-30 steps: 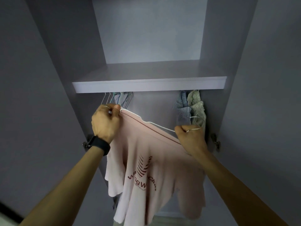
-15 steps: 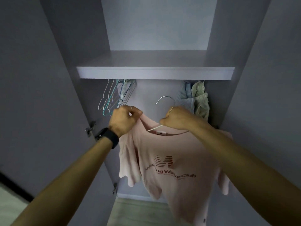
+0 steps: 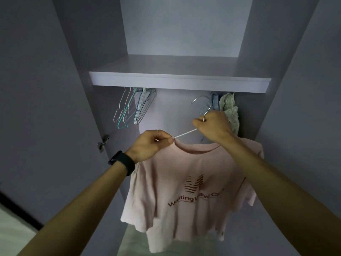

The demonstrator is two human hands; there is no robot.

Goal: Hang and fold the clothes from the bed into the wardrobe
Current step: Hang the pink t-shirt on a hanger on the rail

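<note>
- The pink T-shirt (image 3: 184, 182) hangs in front of the open wardrobe, below the shelf (image 3: 180, 83), with its dark red print facing the camera
- The left hand (image 3: 153, 143), with a black wristband (image 3: 122, 162), has its fingers curled tight, pinching the shirt's collar edge at the left end of the white hanger (image 3: 185, 133)
- The right hand (image 3: 212, 126) has its fingers closed round the hanger's neck; the metal hook rises above it, just under the shelf
- Empty hangers (image 3: 132, 108) hang far left; hung clothes (image 3: 229, 111) are far right, just behind the right hand
</note>
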